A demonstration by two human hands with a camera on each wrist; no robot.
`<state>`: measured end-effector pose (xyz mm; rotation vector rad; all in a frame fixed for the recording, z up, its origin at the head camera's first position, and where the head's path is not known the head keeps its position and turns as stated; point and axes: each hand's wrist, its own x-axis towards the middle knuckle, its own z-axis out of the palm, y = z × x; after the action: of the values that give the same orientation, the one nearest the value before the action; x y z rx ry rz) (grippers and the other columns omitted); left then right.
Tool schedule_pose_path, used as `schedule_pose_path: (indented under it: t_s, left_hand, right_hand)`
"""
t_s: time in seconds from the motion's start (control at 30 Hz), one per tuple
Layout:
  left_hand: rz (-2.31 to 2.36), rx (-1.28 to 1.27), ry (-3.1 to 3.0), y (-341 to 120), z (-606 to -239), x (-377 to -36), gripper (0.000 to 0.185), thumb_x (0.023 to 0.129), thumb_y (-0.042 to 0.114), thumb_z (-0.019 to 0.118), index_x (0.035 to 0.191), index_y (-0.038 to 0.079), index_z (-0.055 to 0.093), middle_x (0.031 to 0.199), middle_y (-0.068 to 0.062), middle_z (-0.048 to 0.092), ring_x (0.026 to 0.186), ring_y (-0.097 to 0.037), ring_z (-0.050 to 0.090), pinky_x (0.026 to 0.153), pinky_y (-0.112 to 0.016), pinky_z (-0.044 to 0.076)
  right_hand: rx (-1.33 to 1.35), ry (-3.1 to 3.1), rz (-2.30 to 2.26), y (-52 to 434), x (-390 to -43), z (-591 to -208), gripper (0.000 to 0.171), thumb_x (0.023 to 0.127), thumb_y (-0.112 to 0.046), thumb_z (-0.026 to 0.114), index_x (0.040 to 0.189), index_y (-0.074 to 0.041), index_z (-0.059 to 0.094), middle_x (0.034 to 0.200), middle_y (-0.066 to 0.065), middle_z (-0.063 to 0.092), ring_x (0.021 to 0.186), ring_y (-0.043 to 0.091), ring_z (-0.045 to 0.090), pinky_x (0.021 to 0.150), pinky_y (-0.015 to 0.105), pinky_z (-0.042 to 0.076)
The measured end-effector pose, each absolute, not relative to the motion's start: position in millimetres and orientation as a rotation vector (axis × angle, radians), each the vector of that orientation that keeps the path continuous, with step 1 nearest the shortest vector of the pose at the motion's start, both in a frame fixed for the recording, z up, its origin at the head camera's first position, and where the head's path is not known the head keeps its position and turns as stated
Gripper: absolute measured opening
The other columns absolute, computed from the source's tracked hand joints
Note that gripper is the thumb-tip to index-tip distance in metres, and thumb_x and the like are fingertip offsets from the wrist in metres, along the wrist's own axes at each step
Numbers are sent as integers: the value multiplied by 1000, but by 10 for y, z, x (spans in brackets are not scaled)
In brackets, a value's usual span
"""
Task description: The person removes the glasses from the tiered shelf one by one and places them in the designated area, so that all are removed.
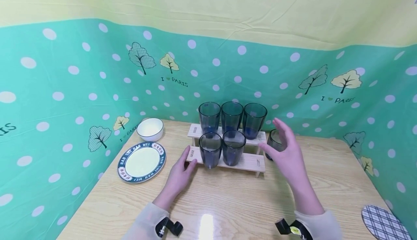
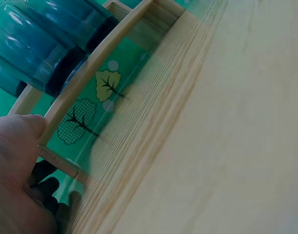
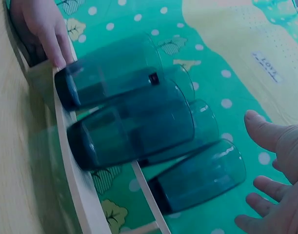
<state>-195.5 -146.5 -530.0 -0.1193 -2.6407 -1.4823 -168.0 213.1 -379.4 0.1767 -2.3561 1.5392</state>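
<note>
A two-step wooden rack stands mid-table with dark blue-grey glass tumblers on it. Two tumblers are upright on the left and middle of the lower step, whose right end is bare. The upper step bears three more tumblers. My left hand grips the rack's left end; the left wrist view shows the thumb against the board and the fingers lower down by the leg. To the right of the rack, my right hand is spread and raised, partly hiding another tumbler behind it.
Left of the rack are a white bowl and a plate with a blue patterned rim. A checked round mat lies at the table's right front edge. Green dotted cloth hangs close behind the rack.
</note>
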Motion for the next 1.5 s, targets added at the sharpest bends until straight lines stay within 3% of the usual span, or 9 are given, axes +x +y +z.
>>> schedule_pose_path:
  t_s: [0.2, 0.43, 0.67, 0.8, 0.93, 1.13, 1.27, 1.5]
  left_hand:
    - [-1485, -116, -2640, -1468, -5296, -1952, 72, 115, 39, 61, 176, 17, 31, 175, -15, 38, 160, -40, 38, 132, -57, 30]
    - [-1482, -125, -2642, -1467, -5311, -1963, 72, 115, 40, 61, 176, 16, 30, 175, -15, 38, 160, -40, 37, 132, -57, 30]
    - [-1493, -118, -2638, -1471, -5316, -1959, 72, 115, 40, 61, 176, 16, 30, 175, -15, 38, 160, -39, 37, 132, -57, 29]
    - [-1494, -125, -2634, -1472, -5327, -1958, 73, 115, 40, 61, 176, 16, 30, 175, -15, 37, 160, -40, 37, 132, -58, 29]
    - [-1496, -130, -2629, -1473, -5328, -1962, 73, 115, 40, 61, 176, 16, 30, 175, -16, 38, 160, -40, 37, 132, -57, 30]
    - [-1496, -129, -2634, -1470, -5320, -1966, 73, 115, 41, 61, 176, 16, 30, 175, -15, 38, 160, -39, 37, 132, -57, 29]
    - [-1500, -125, -2634, -1466, -5310, -1963, 73, 115, 41, 61, 176, 17, 30, 175, -14, 38, 160, -39, 37, 132, -57, 30]
    - [-1503, -118, -2636, -1466, -5312, -1961, 73, 115, 42, 61, 176, 18, 31, 175, -14, 38, 160, -38, 37, 132, -57, 30]
  right_hand:
    - [245, -2379, 1603, 1977, -1671, -3851, 96, 94, -27, 92, 173, -28, 37, 174, 2, 42, 162, 32, 36, 133, 52, 31]
    - [331, -2385, 1671, 1805, -1709, -3944, 96, 92, -15, 93, 171, -20, 40, 170, 10, 44, 158, 33, 41, 131, 48, 35]
    - [375, -2431, 1719, 1662, -1792, -4027, 96, 92, -16, 94, 171, -15, 40, 170, 13, 42, 155, 35, 43, 128, 58, 38]
    - [356, -2487, 1705, 1616, -1816, -4081, 98, 92, -19, 94, 172, -19, 37, 172, 12, 41, 155, 37, 44, 123, 61, 45]
    - [304, -2552, 1652, 1585, -1831, -4144, 101, 91, -27, 95, 173, -27, 35, 175, 6, 38, 157, 38, 40, 122, 64, 44]
    - [310, -2551, 1699, 1527, -1869, -4236, 104, 90, -27, 96, 174, -30, 34, 174, 13, 38, 150, 44, 50, 117, 59, 52]
    - [328, -2525, 1730, 1503, -1901, -4287, 106, 90, -22, 96, 174, -29, 33, 170, 15, 43, 151, 41, 50, 121, 53, 48]
    - [292, -2547, 1702, 1476, -1909, -4308, 104, 92, -23, 94, 174, -36, 31, 172, 13, 39, 154, 38, 47, 123, 53, 47]
